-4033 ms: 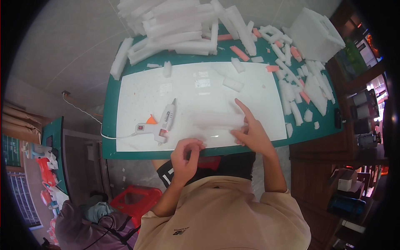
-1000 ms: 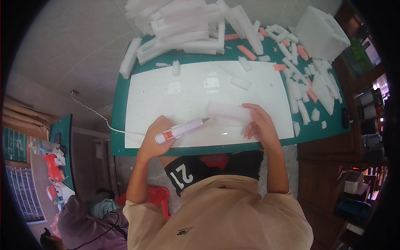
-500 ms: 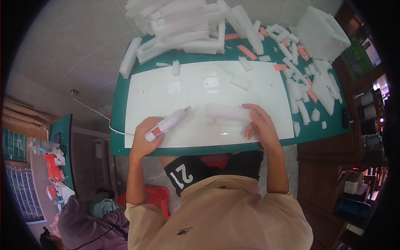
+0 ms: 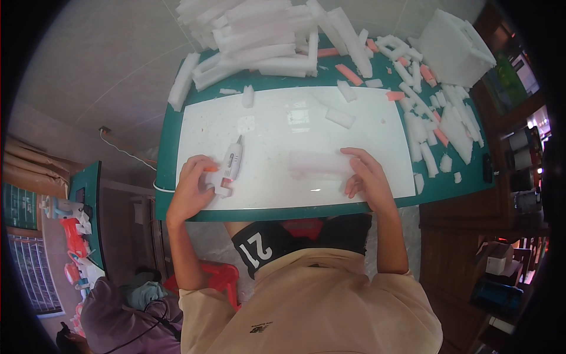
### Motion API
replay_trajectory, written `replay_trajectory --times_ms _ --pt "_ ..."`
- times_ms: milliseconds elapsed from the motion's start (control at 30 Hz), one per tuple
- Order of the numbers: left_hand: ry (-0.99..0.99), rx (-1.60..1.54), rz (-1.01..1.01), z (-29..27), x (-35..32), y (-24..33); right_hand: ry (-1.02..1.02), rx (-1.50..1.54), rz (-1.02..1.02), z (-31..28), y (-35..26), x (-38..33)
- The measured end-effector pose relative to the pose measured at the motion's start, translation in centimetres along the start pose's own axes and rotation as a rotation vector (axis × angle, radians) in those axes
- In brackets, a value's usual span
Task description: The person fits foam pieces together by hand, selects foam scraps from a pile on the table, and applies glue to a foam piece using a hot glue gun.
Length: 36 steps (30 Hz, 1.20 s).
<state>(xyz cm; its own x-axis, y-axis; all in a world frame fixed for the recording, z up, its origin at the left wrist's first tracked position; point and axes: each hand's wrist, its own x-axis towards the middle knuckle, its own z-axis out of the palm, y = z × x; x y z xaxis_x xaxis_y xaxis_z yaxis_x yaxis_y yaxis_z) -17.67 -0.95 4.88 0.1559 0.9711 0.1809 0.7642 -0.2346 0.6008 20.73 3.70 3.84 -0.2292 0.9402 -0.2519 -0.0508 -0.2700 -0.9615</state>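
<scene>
My left hand [image 4: 193,187] is closed round the handle of a white glue gun [image 4: 233,160], at the left of a white board [image 4: 271,130]. Its dark nozzle points away from me and an orange trigger shows by my fingers. Whether the gun rests on the board or hovers just over it is hard to tell. Toward the right, my right hand [image 4: 367,180] grips the right end of a pale foam block [image 4: 318,163], thumb and fingers on either side. The block lies crosswise, low over the board.
Foam frames and bars [image 4: 259,47] are heaped at the table's far side. White and pink foam scraps [image 4: 421,133] cover the right side, below a large foam box [image 4: 454,50]. A white cable [image 4: 164,190] crosses the left edge. A red stool [image 4: 218,277] stands lower left.
My left hand has shifted left and turned the glue gun, so its nozzle now points away from me instead of toward the block. The right hand and block have barely moved.
</scene>
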Motion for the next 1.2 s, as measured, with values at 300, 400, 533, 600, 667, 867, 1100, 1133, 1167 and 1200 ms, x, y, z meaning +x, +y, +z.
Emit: replay_trajectory --times_ms 300,400,533,600,667,867,1100,1133,1167,1200 --pt "0.290 -0.386 0.054 4.5 1.4 6.6 -0.010 -0.006 -0.006 0.3 -0.3 -0.1" --pt "0.263 -0.480 0.014 7.9 3.9 9.1 -0.021 -0.030 -0.012 0.0 0.3 0.0" --pt "0.178 -0.738 -0.058 10.6 5.2 8.8 -0.044 -0.056 0.001 0.1 0.3 0.0" --pt "0.141 -0.793 -0.084 11.0 5.4 8.8 -0.038 -0.053 0.000 0.1 0.2 -0.1" --pt "0.104 -0.843 -0.118 11.2 5.4 8.8 -0.037 -0.050 0.001 0.1 0.1 -0.2" --pt "0.037 -0.914 -0.228 11.0 5.3 8.7 -0.062 -0.039 -0.010 0.0 0.3 -0.1" --pt "0.012 -0.925 -0.287 10.9 5.4 8.5 -0.043 -0.047 -0.014 0.1 -0.3 -0.2" --pt "0.014 -0.930 -0.284 10.9 5.4 8.4 -0.051 -0.035 -0.007 0.1 -0.3 -0.2" --pt "0.017 -0.934 -0.282 11.0 5.3 8.4 -0.052 -0.036 -0.005 0.1 -0.4 -0.3" --pt "0.018 -0.935 -0.285 11.0 5.3 8.4 -0.049 -0.033 -0.005 0.2 -0.4 -0.3"
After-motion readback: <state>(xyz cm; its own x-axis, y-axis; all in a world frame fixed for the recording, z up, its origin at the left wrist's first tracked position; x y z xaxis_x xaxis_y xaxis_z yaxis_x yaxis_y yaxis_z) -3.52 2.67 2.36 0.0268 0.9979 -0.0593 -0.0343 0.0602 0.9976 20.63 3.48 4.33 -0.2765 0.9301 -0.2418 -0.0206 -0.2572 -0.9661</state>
